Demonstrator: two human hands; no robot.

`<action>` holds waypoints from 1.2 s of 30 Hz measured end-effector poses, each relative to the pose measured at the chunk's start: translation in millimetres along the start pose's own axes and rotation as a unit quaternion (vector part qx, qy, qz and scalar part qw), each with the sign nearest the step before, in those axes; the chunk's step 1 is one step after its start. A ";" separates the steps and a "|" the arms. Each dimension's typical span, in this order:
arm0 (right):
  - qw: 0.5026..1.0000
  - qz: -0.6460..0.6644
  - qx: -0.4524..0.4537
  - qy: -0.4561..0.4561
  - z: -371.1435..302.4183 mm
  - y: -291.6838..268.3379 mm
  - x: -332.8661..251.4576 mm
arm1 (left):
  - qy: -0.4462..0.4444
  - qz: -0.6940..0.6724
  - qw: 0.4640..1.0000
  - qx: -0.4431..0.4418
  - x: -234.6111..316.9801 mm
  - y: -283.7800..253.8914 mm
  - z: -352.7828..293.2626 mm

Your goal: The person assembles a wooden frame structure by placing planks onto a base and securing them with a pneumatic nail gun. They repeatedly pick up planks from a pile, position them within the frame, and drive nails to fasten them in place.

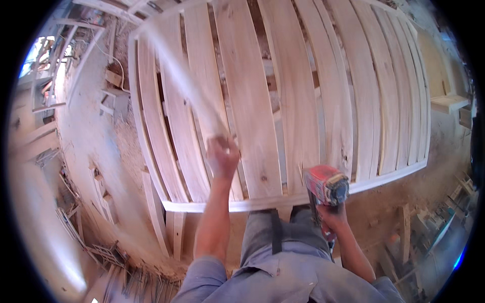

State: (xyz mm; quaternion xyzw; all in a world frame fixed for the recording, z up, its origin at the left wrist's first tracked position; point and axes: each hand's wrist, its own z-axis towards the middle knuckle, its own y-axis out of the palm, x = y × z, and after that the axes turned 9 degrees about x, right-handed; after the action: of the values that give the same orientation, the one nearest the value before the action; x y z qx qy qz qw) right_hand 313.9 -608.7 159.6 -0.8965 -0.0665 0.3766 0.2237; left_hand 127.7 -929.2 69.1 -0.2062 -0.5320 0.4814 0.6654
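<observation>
My left hand [223,156] is closed round the near end of a long, narrow wooden strip [183,80]. The strip is smeared by motion and slants away to the far left above a slatted wooden frame [298,113]. In my right hand [332,218] is a red and black nail gun [326,183], held by its handle at the frame's near edge. Whether its nose touches the wood is hidden. Wide pale boards with gaps between them make up the frame, and a lighter rail [242,205] runs along its near side.
I stand against the frame's near edge. Wooden legs or offcuts [178,235] stand below its near left corner. Sawdust and scraps cover the floor [86,146]. Wooden frames [70,65] lean at the far left, and a wooden block [448,103] lies beyond the right side.
</observation>
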 end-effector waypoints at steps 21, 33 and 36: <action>0.980 0.124 0.057 0.148 16.8 -63.5 39.1 | -0.109 0.003 0.958 -0.265 97.3 123.7 -2.0; 0.977 0.171 0.001 0.130 73.9 -73.8 15.6 | -0.096 -0.009 0.972 -0.214 98.0 148.0 24.3; 0.954 0.247 -0.034 0.166 110.5 -76.8 -15.0 | -0.041 -0.044 0.977 -0.204 100.4 140.4 41.1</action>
State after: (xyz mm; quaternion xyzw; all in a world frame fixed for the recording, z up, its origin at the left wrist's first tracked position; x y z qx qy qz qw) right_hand 229.2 -505.8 135.8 -0.9418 0.1825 0.2637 0.1008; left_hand 28.4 -789.2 24.1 -0.2942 -0.6544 0.3410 0.6074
